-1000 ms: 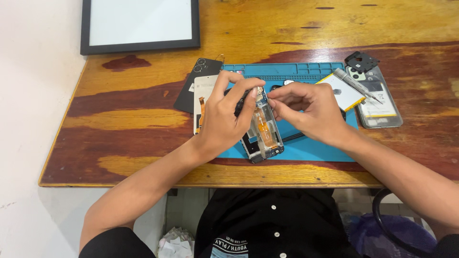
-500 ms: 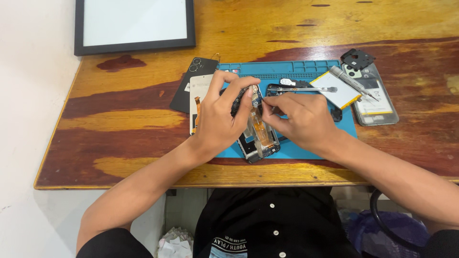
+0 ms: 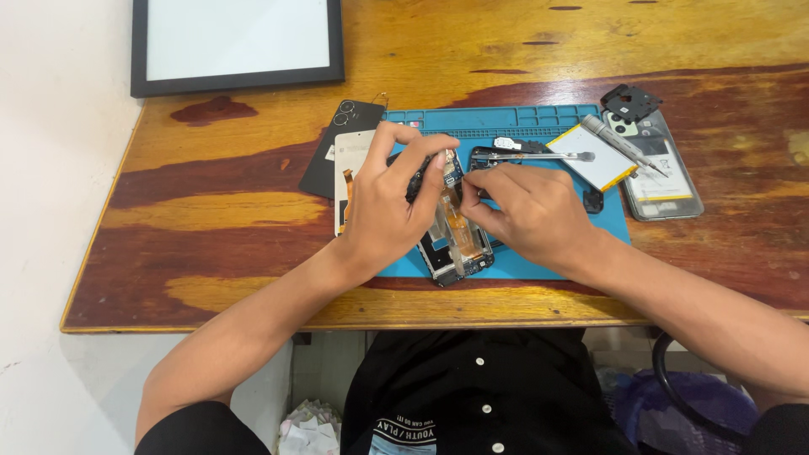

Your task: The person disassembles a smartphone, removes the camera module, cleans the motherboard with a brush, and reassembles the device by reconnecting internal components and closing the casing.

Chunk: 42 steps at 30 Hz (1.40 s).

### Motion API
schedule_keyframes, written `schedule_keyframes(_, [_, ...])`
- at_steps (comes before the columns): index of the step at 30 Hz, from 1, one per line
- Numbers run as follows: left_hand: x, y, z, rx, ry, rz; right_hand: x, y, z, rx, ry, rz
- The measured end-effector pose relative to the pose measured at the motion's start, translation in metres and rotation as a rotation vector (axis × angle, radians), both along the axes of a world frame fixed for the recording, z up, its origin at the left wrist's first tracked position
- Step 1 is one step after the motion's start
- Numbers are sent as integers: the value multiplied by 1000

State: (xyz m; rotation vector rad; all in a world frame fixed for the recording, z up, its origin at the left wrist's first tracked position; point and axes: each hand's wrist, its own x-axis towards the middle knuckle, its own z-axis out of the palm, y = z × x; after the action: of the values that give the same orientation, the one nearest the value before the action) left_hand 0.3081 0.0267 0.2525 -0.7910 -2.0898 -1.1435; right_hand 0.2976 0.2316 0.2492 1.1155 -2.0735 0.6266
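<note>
Nearest the body, the opened phone frame [image 3: 459,240] lies tilted at the front edge of the blue work mat [image 3: 539,122], its lower end sticking out just below and between the two hands. The left hand [image 3: 383,211] curls over the frame's left side, thumb and forefinger bent inward and pinching its upper end, so the frame sits right under the palm and fingertips. The right hand [image 3: 527,215] comes in from the other side, fingers drawn together and pressed onto the orange flex strip in the middle of the frame; whether something small is held between those fingertips cannot be told. Just left of the left hand, partly under it, lie a white panel [image 3: 350,168] and a dark back cover [image 3: 337,147]. Beyond the right hand's knuckles rest metal tweezers [image 3: 539,155], then a white battery [image 3: 600,158], and further right a second phone body [image 3: 661,168] with a grey screwdriver [image 3: 619,141] across it. Farthest off, past the left hand, a black-framed white panel [image 3: 236,42] lies on the wooden table [image 3: 211,219].
</note>
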Motion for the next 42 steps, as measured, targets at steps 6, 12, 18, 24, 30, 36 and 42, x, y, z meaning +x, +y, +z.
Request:
schedule_keyframes(6, [-1, -1, -2, -19, 29, 1, -7, 3, 3, -293, -517, 32])
schedule_keyframes(12, [-1, -2, 0, -37, 2, -27, -17, 6, 0, -480, -938, 215])
schedule_keyframes(18, [-1, -1, 2, -64, -3, -12, -23, 8, -4, -525, -982, 279])
schedule_keyframes(24, [-1, -1, 2, -139, -13, 56, -26, 8, -6, -560, -1059, 279])
schedule_keyframes(30, [-3, -1, 1, -193, 13, 49, -27, 10, -7, -549, -1065, 293])
schedule_keyframes(36, [-6, -2, -2, -233, 55, 59, -29, 10, -9, -561, -1087, 287])
schedule_keyframes(42, [-7, -5, -4, -243, 39, 57, -29, 9, -10, -556, -1093, 294])
